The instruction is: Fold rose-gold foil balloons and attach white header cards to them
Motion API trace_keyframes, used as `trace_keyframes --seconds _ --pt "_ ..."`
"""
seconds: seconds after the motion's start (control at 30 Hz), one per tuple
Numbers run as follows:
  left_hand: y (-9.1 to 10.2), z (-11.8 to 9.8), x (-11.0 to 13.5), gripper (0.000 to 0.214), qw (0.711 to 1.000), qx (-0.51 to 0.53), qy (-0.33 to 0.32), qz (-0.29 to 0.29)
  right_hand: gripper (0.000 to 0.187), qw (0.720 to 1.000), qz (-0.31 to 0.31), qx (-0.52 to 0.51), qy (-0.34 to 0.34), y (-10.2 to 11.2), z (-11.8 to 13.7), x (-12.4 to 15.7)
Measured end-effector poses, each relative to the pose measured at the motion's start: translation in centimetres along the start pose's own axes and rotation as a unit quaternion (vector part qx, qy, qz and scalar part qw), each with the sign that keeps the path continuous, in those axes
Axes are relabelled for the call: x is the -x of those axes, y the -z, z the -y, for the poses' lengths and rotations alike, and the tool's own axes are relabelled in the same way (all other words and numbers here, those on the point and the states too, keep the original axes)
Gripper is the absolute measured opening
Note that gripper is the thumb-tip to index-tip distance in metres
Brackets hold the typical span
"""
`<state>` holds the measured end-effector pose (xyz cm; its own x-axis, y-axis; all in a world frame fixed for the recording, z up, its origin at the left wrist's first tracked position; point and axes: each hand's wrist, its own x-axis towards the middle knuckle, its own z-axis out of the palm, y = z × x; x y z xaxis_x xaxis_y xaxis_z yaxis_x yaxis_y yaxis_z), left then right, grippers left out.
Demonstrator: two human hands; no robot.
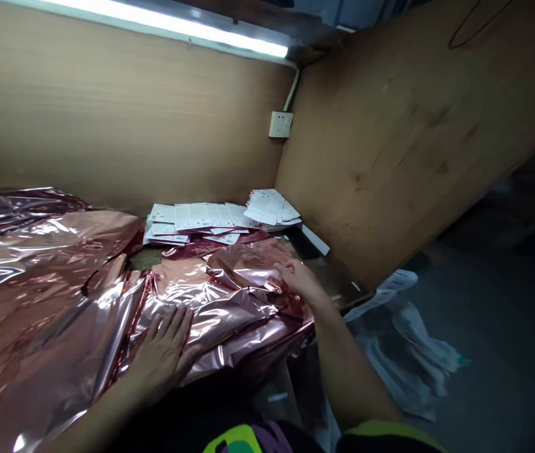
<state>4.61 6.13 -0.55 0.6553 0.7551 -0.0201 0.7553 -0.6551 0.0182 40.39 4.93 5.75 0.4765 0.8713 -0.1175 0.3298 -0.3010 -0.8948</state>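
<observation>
Shiny pink metallic foil film (230, 314) lies crumpled in front of me, over the near part of the table. My left hand (166, 343) rests flat on it, palm down, fingers stretched out and thumb apart. At the foil's right side, my right hand (296, 278) has its fingers bent together on a gathered, creased part of the film. Its fingertips are partly hidden by the folds. A larger spread of the same pink foil (36, 302) covers the left side.
White printed cards (206, 217) lie in piles along the back wall, with another stack (270, 207) in the corner. A dark phone-like object (303, 242) sits beside them. A power socket (281, 124) and lit tube lamp (177, 22) are above. Pale plastic bags (409, 352) hang at right.
</observation>
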Motion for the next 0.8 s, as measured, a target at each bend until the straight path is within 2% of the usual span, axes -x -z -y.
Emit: trace_keyframes --seconds 0.07,0.13,0.27,0.4,0.5,0.57,0.6,0.63,0.67,0.73,0.77,0.8 --pt "0.3 0.0 0.0 0.076 1.000 0.002 0.008 0.008 0.025 0.999 0.002 -0.041 -0.013 0.4 -0.6 -0.9" --pt "0.7 -0.1 -0.1 0.076 1.000 0.004 0.018 0.016 0.028 0.996 0.003 -0.090 -0.012 0.0 -1.1 -1.2" --pt "1.2 -0.5 -0.2 0.077 0.999 0.012 0.016 0.040 0.036 0.986 -0.070 -0.149 -0.002 -1.9 -2.5 -1.2" --pt "1.3 -0.6 -0.2 0.075 0.998 0.011 0.014 0.053 0.038 0.986 -0.132 -0.100 0.015 -1.9 -3.2 -1.1" --pt "1.0 -0.3 -0.1 0.069 1.000 0.013 -0.005 0.020 0.039 0.987 -0.154 -0.037 0.023 -0.5 -2.4 -0.7" --pt "0.7 -0.1 0.0 0.068 1.000 0.015 -0.019 -0.001 0.041 0.981 -0.183 0.024 0.052 -0.6 -1.2 0.3" --pt "0.6 0.0 0.0 0.069 0.999 0.017 -0.027 -0.007 0.042 0.977 -0.176 0.074 0.092 -1.4 -0.7 1.2" --pt "0.7 0.1 0.1 0.069 0.999 0.018 -0.035 -0.009 0.044 0.969 -0.141 0.135 0.152 -2.6 -0.2 2.3" --pt "0.8 0.1 0.1 0.071 0.999 0.020 -0.042 -0.009 0.046 0.950 -0.080 0.203 0.224 -4.2 0.0 3.6" --pt "1.2 0.0 0.2 0.073 0.998 0.024 -0.051 -0.008 0.054 0.882 0.078 0.314 0.342 -7.8 0.1 6.4" --pt "1.5 -0.1 0.3 0.075 0.998 0.027 -0.053 -0.005 0.059 0.858 0.131 0.348 0.355 -9.3 0.0 7.6" --pt "1.8 -0.2 0.3 0.077 0.998 0.031 -0.053 -0.002 0.062 0.845 0.155 0.376 0.346 -10.5 0.0 8.6"
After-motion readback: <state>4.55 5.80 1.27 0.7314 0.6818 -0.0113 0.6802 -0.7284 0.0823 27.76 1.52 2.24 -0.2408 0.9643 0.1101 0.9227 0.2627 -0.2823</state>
